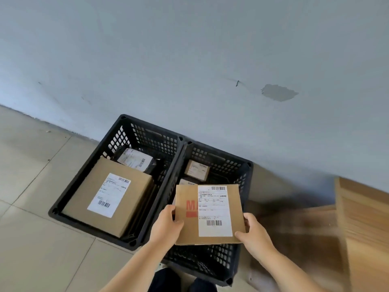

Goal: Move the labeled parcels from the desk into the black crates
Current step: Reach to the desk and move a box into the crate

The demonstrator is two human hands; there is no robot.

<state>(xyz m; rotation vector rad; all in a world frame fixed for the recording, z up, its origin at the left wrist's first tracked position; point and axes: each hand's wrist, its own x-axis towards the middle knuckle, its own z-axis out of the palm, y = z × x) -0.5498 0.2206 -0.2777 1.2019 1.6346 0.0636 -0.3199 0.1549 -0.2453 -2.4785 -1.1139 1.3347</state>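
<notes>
Both hands pinch one flat cardboard parcel (210,214) w/ white label facing up: left hand (168,225) clamps its left edge, thumb on top; right hand (253,232) grips the near-right corner, thumb on the face. Parcel is held level, directly above the right crate (245,180), not yet inside.

Under and just beyond the hands, right crate holds a small labeled box (197,170) at the far end, plus another parcel mostly hidden beneath the held one. Left of the hands, touching side by side, the left crate (84,180) has a big brown box (109,197) and a dark bag parcel (136,160) behind it.

To do this well, imo: lower flat, keep clear of the rim, let go low rather than dropping. Wooden desk (362,224) sits right of the hands, blurred.
</notes>
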